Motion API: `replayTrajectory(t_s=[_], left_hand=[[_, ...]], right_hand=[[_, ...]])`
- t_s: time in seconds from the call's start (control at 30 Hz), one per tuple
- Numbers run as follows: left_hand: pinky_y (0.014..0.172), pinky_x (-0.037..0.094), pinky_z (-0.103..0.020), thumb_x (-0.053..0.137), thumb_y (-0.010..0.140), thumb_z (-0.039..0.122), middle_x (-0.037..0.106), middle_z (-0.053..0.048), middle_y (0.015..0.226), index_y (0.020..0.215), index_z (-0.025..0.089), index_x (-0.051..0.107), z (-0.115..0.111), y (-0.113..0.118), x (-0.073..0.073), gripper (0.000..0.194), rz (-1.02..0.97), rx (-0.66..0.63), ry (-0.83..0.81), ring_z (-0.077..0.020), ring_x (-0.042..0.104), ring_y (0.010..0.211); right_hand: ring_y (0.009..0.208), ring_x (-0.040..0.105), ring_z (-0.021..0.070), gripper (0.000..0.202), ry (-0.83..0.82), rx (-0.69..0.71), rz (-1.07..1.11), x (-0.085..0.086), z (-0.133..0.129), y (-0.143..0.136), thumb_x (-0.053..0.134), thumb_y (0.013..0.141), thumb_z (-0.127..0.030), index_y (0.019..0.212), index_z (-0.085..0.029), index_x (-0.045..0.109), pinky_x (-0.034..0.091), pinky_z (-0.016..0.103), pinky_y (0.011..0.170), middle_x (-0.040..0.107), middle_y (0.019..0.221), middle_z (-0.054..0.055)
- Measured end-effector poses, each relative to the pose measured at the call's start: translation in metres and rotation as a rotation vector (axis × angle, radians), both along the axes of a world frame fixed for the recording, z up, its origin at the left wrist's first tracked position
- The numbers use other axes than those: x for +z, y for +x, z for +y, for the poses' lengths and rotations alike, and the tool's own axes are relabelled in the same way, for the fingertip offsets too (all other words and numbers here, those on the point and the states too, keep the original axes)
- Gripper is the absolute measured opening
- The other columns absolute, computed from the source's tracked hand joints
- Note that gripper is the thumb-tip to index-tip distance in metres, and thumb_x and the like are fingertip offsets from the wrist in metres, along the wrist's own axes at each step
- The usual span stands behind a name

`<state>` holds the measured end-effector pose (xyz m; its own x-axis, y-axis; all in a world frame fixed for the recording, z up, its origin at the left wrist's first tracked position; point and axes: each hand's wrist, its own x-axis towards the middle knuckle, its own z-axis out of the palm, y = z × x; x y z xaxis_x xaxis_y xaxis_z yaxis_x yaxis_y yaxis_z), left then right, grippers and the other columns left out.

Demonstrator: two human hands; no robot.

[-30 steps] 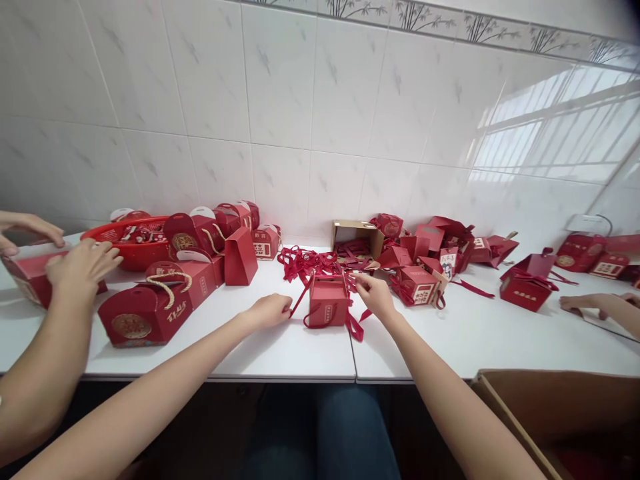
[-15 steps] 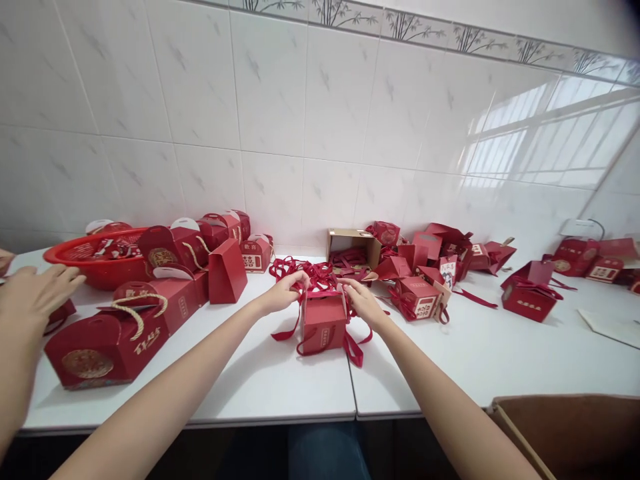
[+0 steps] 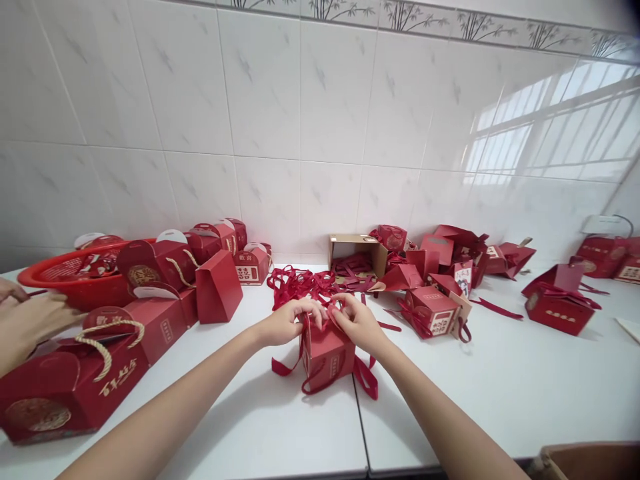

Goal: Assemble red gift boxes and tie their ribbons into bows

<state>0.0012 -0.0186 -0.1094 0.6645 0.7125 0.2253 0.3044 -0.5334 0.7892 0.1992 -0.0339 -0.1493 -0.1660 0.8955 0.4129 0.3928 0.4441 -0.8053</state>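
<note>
A small red gift box [image 3: 330, 357] stands on the white table in front of me, dark red ribbon [image 3: 367, 379] trailing from both its sides. At its top, my left hand [image 3: 293, 321] has its fingers curled and closed on the ribbon. Close beside it, my right hand [image 3: 356, 321] is closed too, thumb and fingers pinching the ribbon above the box. My fingers hide the exact grip and the top of the box. Just behind lies a tangled heap of red ribbon [image 3: 300, 283].
At left, larger red boxes with rope handles [image 3: 113, 373] stand in a row near a red plastic basket [image 3: 70, 287]; another person's hand [image 3: 37, 327] is beside them. A cardboard box of ribbons [image 3: 357, 240] and several red boxes [image 3: 431, 310] lie ahead and right. A brown carton [image 3: 590, 460] sits lower right.
My hands have come closer together over the box top, fingers now meeting there. The view has tilted and shifted slightly. The other person's hand has moved lower, near the basket.
</note>
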Motion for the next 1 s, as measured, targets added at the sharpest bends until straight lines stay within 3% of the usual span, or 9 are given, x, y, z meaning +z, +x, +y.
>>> replayTrajectory(t_s=[0.1, 0.2, 0.33, 0.47, 0.57, 0.67, 0.9, 1.0], left_hand=[[0.093, 0.043, -0.033, 0.05, 0.057, 0.004, 0.062, -0.006, 0.102, 0.083, 0.019, 0.063, -0.001, 0.004, -0.006, 0.033, -0.076, 0.093, -0.034, -0.022, 0.055, 0.103], [0.086, 0.045, -0.034, 0.052, 0.062, 0.01, 0.056, -0.007, 0.109, 0.1, 0.022, 0.053, -0.005, 0.007, -0.015, 0.04, -0.185, 0.306, -0.075, -0.0228, 0.051, 0.107], [0.079, 0.045, -0.036, 0.046, 0.075, 0.024, 0.051, -0.003, 0.091, 0.085, 0.021, 0.044, -0.02, 0.003, -0.027, 0.011, -0.289, 0.511, -0.195, -0.0205, 0.052, 0.092], [0.079, 0.044, -0.034, 0.041, 0.085, 0.049, 0.046, 0.001, 0.087, 0.079, 0.022, 0.037, -0.04, -0.003, -0.03, 0.028, -0.354, 0.581, -0.303, -0.0181, 0.049, 0.089], [0.076, 0.043, -0.03, 0.051, 0.08, 0.056, 0.044, 0.003, 0.08, 0.077, 0.022, 0.037, -0.051, -0.001, -0.031, 0.037, -0.358, 0.557, -0.369, -0.0152, 0.047, 0.08], [0.062, 0.039, -0.024, 0.062, 0.073, 0.054, 0.045, 0.006, 0.067, 0.074, 0.021, 0.039, -0.056, 0.004, -0.031, 0.04, -0.344, 0.467, -0.471, -0.0108, 0.043, 0.062], [0.042, 0.014, -0.018, 0.075, 0.068, 0.035, 0.036, 0.008, 0.051, 0.064, 0.018, 0.042, -0.044, -0.008, -0.029, 0.037, -0.318, 0.363, -0.719, -0.0053, 0.025, 0.044], [0.042, 0.02, -0.018, 0.077, 0.063, 0.026, 0.04, 0.005, 0.051, 0.056, 0.017, 0.042, -0.04, -0.018, -0.034, 0.036, -0.325, 0.33, -0.837, -0.0057, 0.033, 0.045]], right_hand=[[0.048, 0.036, 0.0118, 0.03, 0.03, 0.011, -0.068, -0.003, -0.001, -0.002, 0.054, 0.079, -0.027, 0.108, -0.02, 0.057, 0.026, 0.024, 0.051, 0.035, 0.049, -0.01], [0.048, 0.036, 0.0119, 0.032, 0.043, -0.002, -0.116, -0.005, -0.002, -0.003, 0.057, 0.075, -0.023, 0.107, -0.021, 0.057, 0.025, 0.024, 0.051, 0.035, 0.049, -0.01], [0.049, 0.038, 0.0121, 0.029, 0.029, -0.037, -0.112, -0.005, -0.004, -0.003, 0.057, 0.075, -0.025, 0.104, -0.02, 0.055, 0.028, 0.023, 0.052, 0.034, 0.05, -0.011], [0.05, 0.038, 0.0122, 0.023, 0.018, -0.073, -0.085, -0.007, -0.007, -0.003, 0.057, 0.075, -0.027, 0.097, -0.02, 0.054, 0.029, 0.023, 0.053, 0.032, 0.051, -0.011], [0.051, 0.038, 0.0127, 0.019, 0.011, -0.101, -0.07, -0.008, -0.012, -0.005, 0.055, 0.075, -0.028, 0.092, -0.02, 0.053, 0.028, 0.023, 0.053, 0.031, 0.052, -0.011], [0.05, 0.038, 0.013, 0.015, -0.004, -0.108, -0.072, -0.007, -0.02, -0.007, 0.054, 0.076, -0.028, 0.089, -0.021, 0.052, 0.027, 0.024, 0.052, 0.031, 0.05, -0.01], [0.049, 0.034, 0.0122, 0.018, -0.03, -0.1, -0.069, -0.005, -0.032, 0.007, 0.055, 0.077, -0.032, 0.09, -0.021, 0.052, 0.026, 0.023, 0.052, 0.029, 0.05, -0.011], [0.048, 0.028, 0.0109, 0.025, -0.051, -0.127, -0.01, -0.011, -0.028, 0.024, 0.059, 0.076, -0.04, 0.087, -0.021, 0.05, 0.024, 0.022, 0.05, 0.025, 0.05, -0.012]])
